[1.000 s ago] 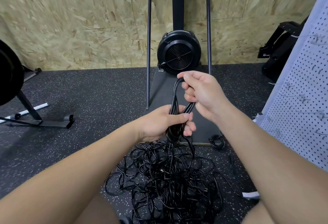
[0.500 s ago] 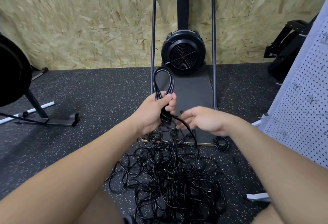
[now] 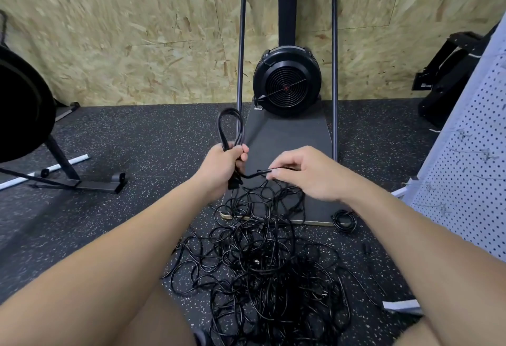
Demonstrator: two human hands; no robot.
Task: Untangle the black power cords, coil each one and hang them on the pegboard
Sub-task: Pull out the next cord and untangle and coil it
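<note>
We hold the half-made coil [image 3: 231, 129] upright in our left hand [image 3: 221, 167], fist clamped round it; our right hand [image 3: 306, 173] pinches its trailing strand, which we judge could snag in the tangled cords [image 3: 262, 263] on the floor below and drag loops out.

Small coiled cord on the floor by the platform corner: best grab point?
Coiled cord lies flat on the floor beside the platform, apart from the tangle. Come from above and hook fingers through its open middle, gripping all loops together on one side.
</note>
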